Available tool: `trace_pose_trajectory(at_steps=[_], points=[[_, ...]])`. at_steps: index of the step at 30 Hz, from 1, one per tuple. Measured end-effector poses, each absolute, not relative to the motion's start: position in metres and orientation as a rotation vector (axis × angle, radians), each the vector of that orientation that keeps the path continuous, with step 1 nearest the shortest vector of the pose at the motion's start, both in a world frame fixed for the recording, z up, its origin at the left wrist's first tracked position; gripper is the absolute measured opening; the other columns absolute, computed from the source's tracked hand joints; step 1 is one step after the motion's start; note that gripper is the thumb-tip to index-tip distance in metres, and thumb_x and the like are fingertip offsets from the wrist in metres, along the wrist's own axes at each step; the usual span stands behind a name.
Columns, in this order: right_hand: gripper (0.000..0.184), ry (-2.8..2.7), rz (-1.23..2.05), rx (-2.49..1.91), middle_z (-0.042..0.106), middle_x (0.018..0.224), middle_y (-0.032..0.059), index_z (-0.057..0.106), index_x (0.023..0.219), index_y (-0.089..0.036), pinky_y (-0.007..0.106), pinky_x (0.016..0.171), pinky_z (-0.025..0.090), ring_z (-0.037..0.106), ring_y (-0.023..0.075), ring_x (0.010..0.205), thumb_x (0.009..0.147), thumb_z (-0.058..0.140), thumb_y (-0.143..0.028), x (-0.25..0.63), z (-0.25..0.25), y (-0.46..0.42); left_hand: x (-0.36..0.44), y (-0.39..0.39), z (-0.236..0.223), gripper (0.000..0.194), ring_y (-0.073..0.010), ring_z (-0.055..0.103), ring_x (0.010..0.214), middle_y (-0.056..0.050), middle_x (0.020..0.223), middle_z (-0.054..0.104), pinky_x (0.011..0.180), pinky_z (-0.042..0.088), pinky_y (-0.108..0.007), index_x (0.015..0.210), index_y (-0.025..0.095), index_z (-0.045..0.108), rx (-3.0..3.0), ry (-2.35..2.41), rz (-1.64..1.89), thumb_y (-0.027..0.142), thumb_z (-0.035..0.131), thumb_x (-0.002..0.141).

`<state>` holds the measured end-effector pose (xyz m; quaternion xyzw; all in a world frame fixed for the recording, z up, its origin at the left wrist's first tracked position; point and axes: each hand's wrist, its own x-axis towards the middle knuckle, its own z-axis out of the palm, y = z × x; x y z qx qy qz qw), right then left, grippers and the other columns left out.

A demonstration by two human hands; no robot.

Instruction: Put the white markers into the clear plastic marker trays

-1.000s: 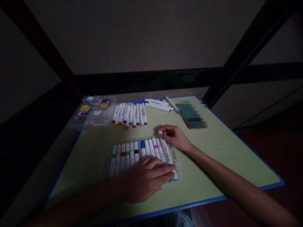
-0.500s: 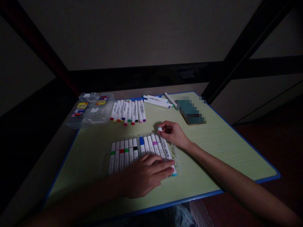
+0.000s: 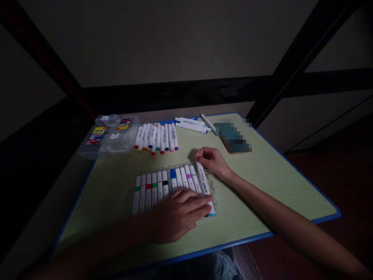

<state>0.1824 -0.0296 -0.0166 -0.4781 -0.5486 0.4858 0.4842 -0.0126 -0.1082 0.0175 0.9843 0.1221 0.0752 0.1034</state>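
My right hand [image 3: 212,160] pinches the far end of a white marker [image 3: 204,182] with a light-blue near end. This marker lies at the right end of a row of white markers [image 3: 155,188] in a clear plastic case [image 3: 215,188]. Fingers outstretched, my left hand [image 3: 182,216] rests over the near part of the row, its fingertips touching the light-blue-ended marker close to its near end. Under that hand the near ends of several markers are hidden. Bands of green, red, black, blue and purple show on the row.
Behind the case lies a group of loose markers [image 3: 157,137]. More markers [image 3: 190,125] lie near the table's back edge. At the back left sits a clear plastic case [image 3: 116,138] with labels. A blurred green rectangular object [image 3: 233,138] lies back right on the blue-edged table [image 3: 276,186].
The view has shifted slightly. The far end of the pinched marker has moved a little to the right against the row, with my right hand. My left hand stays in place.
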Motion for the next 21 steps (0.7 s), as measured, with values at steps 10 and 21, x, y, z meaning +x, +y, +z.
trace_pose_trajectory(at_steps=[10, 21], points=[[0.017, -1.186, 1.285, -1.153, 0.063, 0.058, -0.0007, 0.065, 0.063, -0.014, 0.022, 0.052, 0.037, 0.049, 0.0071, 0.050, 0.055, 0.071, -0.027, 0.1883, -0.0163, -0.0269, -0.0127, -0.1076, 0.0160, 0.047, -0.0203, 0.039, 0.109, -0.002, 0.139, 0.037, 0.092, 0.033, -0.034, 0.128, 0.015, 0.039, 2.905, 0.352, 0.234, 0.024, 0.051, 0.083], [0.020, -1.441, 1.182, -1.179, 0.064, 0.062, 0.0012, 0.067, 0.069, -0.013, 0.022, 0.052, 0.039, 0.050, 0.0084, 0.052, 0.063, 0.067, -0.032, 0.1834, -0.0157, -0.0319, -0.0124, -0.1078, 0.0195, 0.042, -0.0198, 0.041, 0.109, -0.003, 0.136, 0.041, 0.091, 0.035, -0.034, 0.124, 0.017, 0.044, 2.888, 0.355, 0.279, 0.020, 0.051, 0.082]])
